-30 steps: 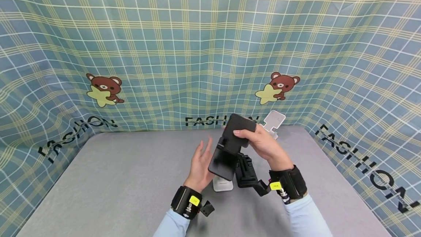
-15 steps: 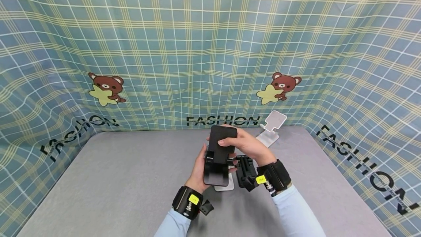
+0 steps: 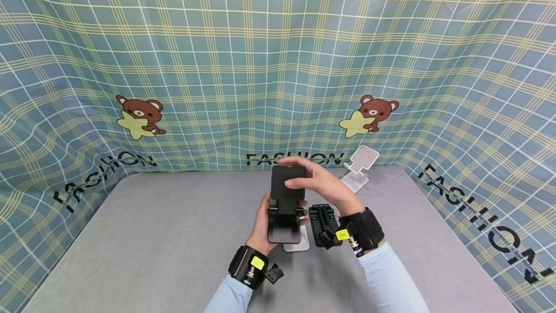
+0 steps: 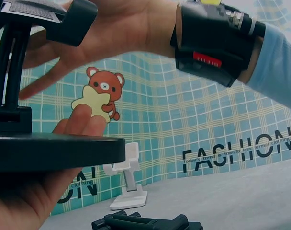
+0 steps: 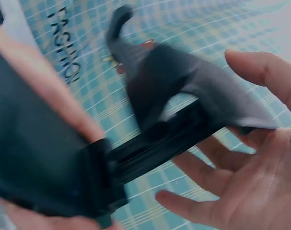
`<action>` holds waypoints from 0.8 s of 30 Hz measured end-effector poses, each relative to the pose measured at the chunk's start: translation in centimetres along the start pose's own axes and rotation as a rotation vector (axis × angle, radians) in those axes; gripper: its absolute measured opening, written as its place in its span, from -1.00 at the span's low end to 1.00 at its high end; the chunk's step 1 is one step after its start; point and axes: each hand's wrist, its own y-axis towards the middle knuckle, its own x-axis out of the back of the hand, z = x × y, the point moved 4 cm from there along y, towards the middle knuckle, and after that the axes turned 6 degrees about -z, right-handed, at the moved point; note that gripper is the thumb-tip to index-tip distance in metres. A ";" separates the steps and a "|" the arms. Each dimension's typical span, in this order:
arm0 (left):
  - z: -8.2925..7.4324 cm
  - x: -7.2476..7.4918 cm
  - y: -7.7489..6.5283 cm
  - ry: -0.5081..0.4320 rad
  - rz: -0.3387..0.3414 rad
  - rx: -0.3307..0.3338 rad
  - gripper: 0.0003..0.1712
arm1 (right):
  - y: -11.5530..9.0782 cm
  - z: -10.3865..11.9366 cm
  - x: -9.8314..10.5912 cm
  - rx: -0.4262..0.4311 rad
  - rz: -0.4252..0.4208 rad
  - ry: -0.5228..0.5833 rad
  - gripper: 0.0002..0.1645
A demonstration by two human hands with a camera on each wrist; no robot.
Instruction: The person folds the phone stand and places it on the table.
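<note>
While L hand (image 3: 260, 230) has fingers curled round base (image 3: 284, 231) of unfolded black stand (image 3: 285, 207), just L of folded stand (image 3: 323, 223), R hand (image 3: 322, 186) is nearer top plate (image 3: 282, 174): fingers spread loosely abt it, no firm grip visible. Long axis approx. parallel to folded stand's.

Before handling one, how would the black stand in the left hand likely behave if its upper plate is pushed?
The black stand looks stiff, with flat, straight-edged plates. Its upper plate may swing rather than bend, since the arm meets the lower plate at a hinge-like block. Its glossy lower plate could feel slippery.
</note>
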 end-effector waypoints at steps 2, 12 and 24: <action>-0.1 0.1 0.0 -0.007 -0.028 -0.008 -0.26 | -0.2 0.8 0.1 0.027 -0.024 -0.003 -0.17; -0.1 0.7 0.1 -0.068 -0.071 -0.019 -0.25 | 0.2 -0.9 -1.0 0.071 -0.153 -0.102 0.58; -0.3 1.8 -0.4 -0.004 -0.217 -0.020 -0.28 | 0.5 -4.5 -3.0 0.037 -0.010 -0.038 0.23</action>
